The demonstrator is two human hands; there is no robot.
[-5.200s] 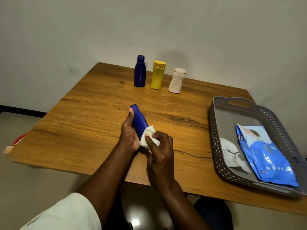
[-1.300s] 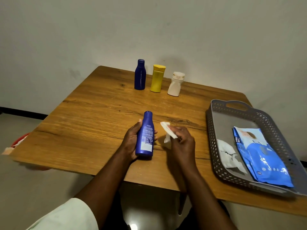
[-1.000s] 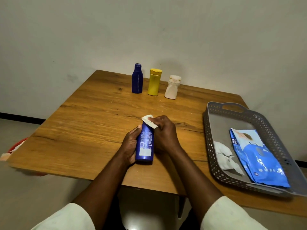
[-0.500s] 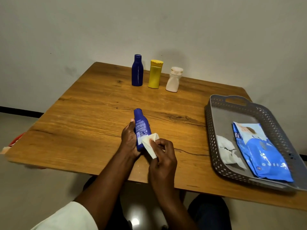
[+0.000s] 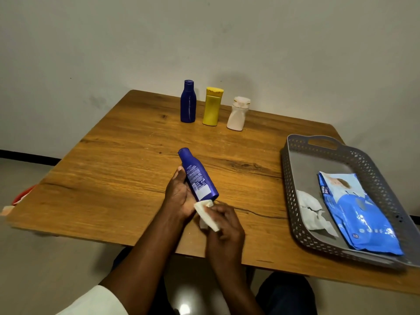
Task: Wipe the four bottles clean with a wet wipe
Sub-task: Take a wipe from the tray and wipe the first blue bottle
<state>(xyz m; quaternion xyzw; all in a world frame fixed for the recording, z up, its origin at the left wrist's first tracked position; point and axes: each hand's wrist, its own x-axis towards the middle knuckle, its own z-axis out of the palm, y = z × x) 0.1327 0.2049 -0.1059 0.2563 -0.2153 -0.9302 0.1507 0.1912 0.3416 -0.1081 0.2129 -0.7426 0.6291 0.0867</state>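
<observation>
My left hand [image 5: 178, 195] grips a blue bottle [image 5: 197, 176] with a printed label, tilted with its cap pointing up and away over the wooden table [image 5: 113, 173]. My right hand [image 5: 223, 226] pinches a folded white wet wipe [image 5: 205, 214] against the bottle's bottom end. At the table's far edge stand three bottles in a row: a dark blue bottle [image 5: 188, 101], a yellow bottle [image 5: 212, 106] and a white bottle [image 5: 238, 114].
A grey perforated tray [image 5: 293, 178] sits at the right, holding a blue wet-wipe pack [image 5: 356, 214] and a crumpled used wipe [image 5: 312, 210]. Something red [image 5: 21, 196] shows past the table's left edge. A wall rises behind the table.
The bottle stood upright a second ago with the wipe on its cap; now it is tilted, and my right hand has brought the wipe down to its bottom end.
</observation>
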